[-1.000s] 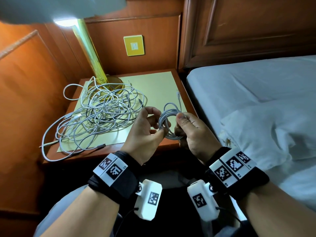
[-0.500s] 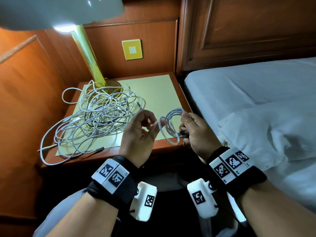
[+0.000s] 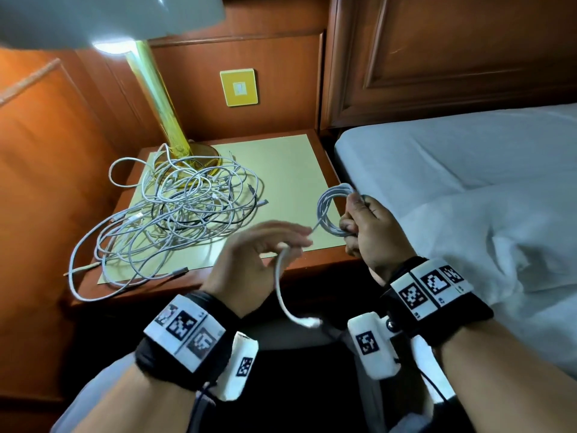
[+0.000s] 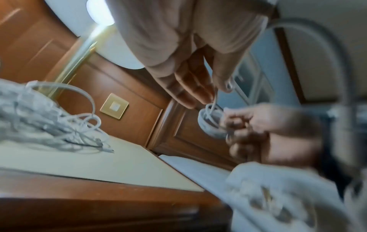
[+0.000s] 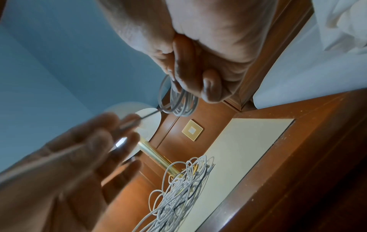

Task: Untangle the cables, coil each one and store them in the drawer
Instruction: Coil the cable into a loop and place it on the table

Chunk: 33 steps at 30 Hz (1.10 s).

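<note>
My right hand point(image 3: 349, 214) grips a small coil of white cable point(image 3: 327, 210) above the right front corner of the nightstand point(image 3: 312, 267). From the coil a loose tail runs left to my left hand point(image 3: 293, 242), which pinches it between thumb and fingers; this hand is blurred. The tail then hangs down to a connector point(image 3: 312, 322) below the table edge. A tangle of white and dark cables point(image 3: 175, 210) lies on the left half of the pale mat. The left wrist view shows the pinch point(image 4: 214, 92) and coil point(image 4: 208, 125); the right wrist view shows the coil point(image 5: 182, 103) under my fingers point(image 5: 210, 87).
A brass lamp point(image 3: 159, 98) stands at the back left, its base among the cables. A white bed point(image 3: 452, 170) with a rumpled cover point(image 3: 499, 245) borders the nightstand on the right. Wood panelling closes the left and back. No drawer shows.
My left hand has left the coil and drawn the loose tail out, down and to the left. My right hand has carried the coil a little to the right.
</note>
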Tool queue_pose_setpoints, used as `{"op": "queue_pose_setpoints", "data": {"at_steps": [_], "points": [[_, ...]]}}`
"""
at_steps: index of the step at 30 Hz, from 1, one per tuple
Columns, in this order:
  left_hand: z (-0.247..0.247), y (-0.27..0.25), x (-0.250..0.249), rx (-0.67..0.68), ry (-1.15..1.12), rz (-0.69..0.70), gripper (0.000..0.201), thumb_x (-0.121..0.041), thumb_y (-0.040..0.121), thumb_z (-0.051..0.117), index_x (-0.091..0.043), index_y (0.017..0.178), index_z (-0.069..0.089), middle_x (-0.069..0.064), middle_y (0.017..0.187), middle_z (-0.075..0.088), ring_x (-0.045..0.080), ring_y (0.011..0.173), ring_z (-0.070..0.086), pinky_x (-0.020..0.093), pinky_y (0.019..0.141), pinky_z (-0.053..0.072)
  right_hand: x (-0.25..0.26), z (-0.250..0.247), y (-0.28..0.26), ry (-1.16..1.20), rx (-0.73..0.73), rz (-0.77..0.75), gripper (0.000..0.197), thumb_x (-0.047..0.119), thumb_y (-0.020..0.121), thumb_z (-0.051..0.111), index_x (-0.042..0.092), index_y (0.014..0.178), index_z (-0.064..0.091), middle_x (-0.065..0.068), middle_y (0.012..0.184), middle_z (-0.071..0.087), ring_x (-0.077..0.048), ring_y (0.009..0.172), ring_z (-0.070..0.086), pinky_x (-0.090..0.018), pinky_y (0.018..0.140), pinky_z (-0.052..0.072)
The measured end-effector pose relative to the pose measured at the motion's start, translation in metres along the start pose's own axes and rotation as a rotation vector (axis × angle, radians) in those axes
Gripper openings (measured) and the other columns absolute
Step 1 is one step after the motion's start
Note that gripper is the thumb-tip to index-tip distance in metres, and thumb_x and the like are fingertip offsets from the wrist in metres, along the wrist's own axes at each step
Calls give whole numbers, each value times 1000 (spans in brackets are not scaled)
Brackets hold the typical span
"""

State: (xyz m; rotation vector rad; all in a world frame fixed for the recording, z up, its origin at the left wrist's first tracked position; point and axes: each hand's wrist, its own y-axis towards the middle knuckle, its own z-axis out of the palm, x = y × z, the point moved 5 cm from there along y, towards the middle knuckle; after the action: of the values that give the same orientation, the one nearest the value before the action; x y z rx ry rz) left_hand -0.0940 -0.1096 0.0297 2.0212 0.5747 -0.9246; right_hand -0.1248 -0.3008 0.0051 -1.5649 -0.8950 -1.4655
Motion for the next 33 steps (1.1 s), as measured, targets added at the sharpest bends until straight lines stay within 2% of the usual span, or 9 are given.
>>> {"op": "queue_pose_setpoints", "data": {"at_steps": [4, 7, 9, 12, 18, 22, 26, 29, 33], "points": [[13, -6, 0, 126, 170, 10, 46, 19, 83, 52, -17, 94, 79, -11, 107, 73, 7, 97, 70, 28, 85, 56, 7, 5, -7, 136, 58, 18, 31, 34, 106, 40, 17, 82, 47, 4, 63, 39, -9, 50, 30, -26, 52, 25], [11, -5, 6, -13, 19, -193, 31, 12, 90, 52, -15, 98, 64, -5, 94, 68, 13, 85, 73, 44, 75, 60, 9, 15, -12, 159, 119, -1, 30, 32, 107, 39, 17, 82, 48, 4, 63, 39, -8, 50, 32, -22, 49, 25], [11, -4, 11, -113, -136, -344, 19, -5, 95, 62, -14, 111, 55, 0, 99, 64, 18, 79, 75, 50, 74, 60, 10, 20, -16, 183, 146, -12, 30, 30, 107, 39, 16, 82, 48, 1, 63, 39, -8, 48, 33, -21, 48, 26], [15, -3, 13, -136, -275, -467, 32, -22, 95, 65, -14, 125, 58, 6, 106, 70, 26, 78, 75, 46, 76, 61, 13, 27, -23, 257, 195, 5, 30, 28, 106, 40, 12, 81, 45, -1, 65, 39, -8, 50, 35, -17, 44, 29], [17, -1, 22, -235, -417, -519, 12, -16, 94, 64, -11, 100, 74, 10, 87, 75, 23, 71, 69, 33, 65, 54, 17, 32, -33, 281, 237, 47, 29, 28, 106, 40, 10, 86, 50, -7, 69, 54, -14, 51, 40, -26, 51, 29], [8, 3, 25, -252, -279, -482, 9, -15, 95, 65, -12, 99, 73, 5, 79, 74, 16, 66, 66, 29, 57, 53, 16, 28, -31, 95, 214, -31, 33, 26, 106, 42, 7, 87, 62, -7, 83, 68, -7, 50, 46, -17, 47, 34], [-3, 7, 23, -218, -7, -373, 11, -17, 95, 66, -26, 92, 73, -15, 66, 68, 1, 59, 60, 21, 60, 51, 8, 17, -23, -288, 168, -114, 25, 40, 101, 52, 25, 94, 71, 9, 82, 66, -4, 70, 57, -18, 69, 45], [-8, 8, 20, -199, 153, -299, 12, -16, 93, 68, -21, 102, 76, -18, 73, 68, -4, 63, 59, 9, 63, 44, 7, 12, -16, -363, 156, -163, 21, 43, 96, 61, 25, 96, 72, 13, 83, 68, -7, 83, 63, -26, 83, 50], [-11, 10, 20, -177, 246, -216, 16, -13, 93, 68, -17, 106, 76, -10, 82, 69, 0, 71, 60, 6, 64, 41, 6, 15, -17, -326, 227, -147, 32, 51, 90, 61, 20, 93, 70, 11, 64, 57, -7, 59, 56, -28, 63, 46]]}}
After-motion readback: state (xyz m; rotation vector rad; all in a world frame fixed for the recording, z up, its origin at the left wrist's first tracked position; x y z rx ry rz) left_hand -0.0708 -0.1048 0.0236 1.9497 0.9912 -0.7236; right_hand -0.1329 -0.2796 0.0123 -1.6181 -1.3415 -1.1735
